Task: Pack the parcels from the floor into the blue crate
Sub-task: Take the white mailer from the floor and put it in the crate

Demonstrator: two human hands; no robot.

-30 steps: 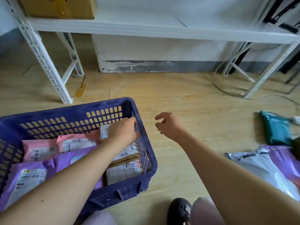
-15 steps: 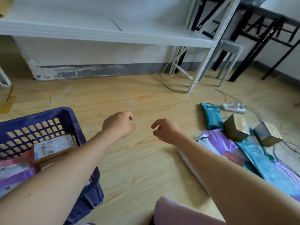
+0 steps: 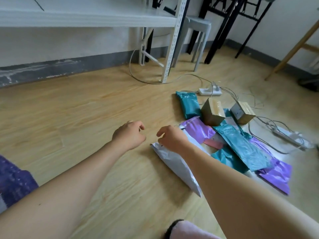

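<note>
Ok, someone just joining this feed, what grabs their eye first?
The bright heap on the floor at right: a teal mailer, a purple mailer, a white mailer and two brown boxes. Then the bare left hand and right hand stretched toward it, both empty, the right hand above the white mailer's far end.

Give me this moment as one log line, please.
left hand: empty, loosely curled | right hand: empty, over white parcel | crate: left edge
</note>
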